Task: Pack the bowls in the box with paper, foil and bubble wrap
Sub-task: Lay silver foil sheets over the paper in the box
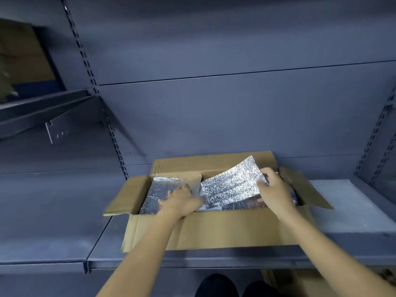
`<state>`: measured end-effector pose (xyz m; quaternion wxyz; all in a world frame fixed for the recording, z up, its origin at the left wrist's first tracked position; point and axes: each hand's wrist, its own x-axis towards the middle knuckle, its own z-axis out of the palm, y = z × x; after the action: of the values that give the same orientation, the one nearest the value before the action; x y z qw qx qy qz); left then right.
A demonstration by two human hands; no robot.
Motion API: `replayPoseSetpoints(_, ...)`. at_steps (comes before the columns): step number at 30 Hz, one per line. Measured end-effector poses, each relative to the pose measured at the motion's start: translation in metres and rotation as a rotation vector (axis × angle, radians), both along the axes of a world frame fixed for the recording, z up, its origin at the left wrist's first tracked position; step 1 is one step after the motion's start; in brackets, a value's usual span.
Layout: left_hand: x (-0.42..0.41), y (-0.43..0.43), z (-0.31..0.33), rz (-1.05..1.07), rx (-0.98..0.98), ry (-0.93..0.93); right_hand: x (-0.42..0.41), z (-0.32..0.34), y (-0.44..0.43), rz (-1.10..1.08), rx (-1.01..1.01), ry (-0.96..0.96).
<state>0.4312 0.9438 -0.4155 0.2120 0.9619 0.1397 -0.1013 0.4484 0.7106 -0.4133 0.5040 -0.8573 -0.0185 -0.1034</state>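
Head view. An open cardboard box [214,228] stands on a grey-blue metal shelf [64,232], its four flaps folded outward and the rear flap leaning against the back panel. The left hand [182,200] reaches over the near wall into the left half of the box and lies with straight, spread fingers flat on the foil lining [156,189] that covers that half. The right hand [273,189] is over the right half; its fingers curl round the right edge of a loose foil sheet [233,185], which it holds tilted, far corner raised above the rim and near edge dipping into the box. The sheet thus lies between the two hands, touching the right one and just beside the left. More foil shows beneath the sheet near the right wall. No bowl can be made out inside. A pale padded sheet [347,202] lies on the shelf just right of the box, partly under the right flap
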Motion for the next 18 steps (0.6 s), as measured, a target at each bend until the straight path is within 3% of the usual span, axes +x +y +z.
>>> replayPoseSetpoints(2, -0.005, 0.003, 0.004, 0.055, -0.089, -0.11, 0.001, 0.005, -0.007, -0.018, -0.127, -0.049)
replayPoseSetpoints(4, -0.009, 0.01, 0.009, 0.088, -0.143, -0.227, 0.003, 0.008, -0.013, -0.019, -0.132, -0.062)
replayPoseSetpoints(10, -0.025, 0.045, 0.044, 0.236, -0.27, -0.435, 0.013, 0.017, 0.0, 0.011, 0.386, 0.113)
replayPoseSetpoints(18, -0.043, 0.085, 0.066, 0.276, -0.27, -0.548, 0.006, 0.005, 0.088, 0.178, 0.515, 0.345)
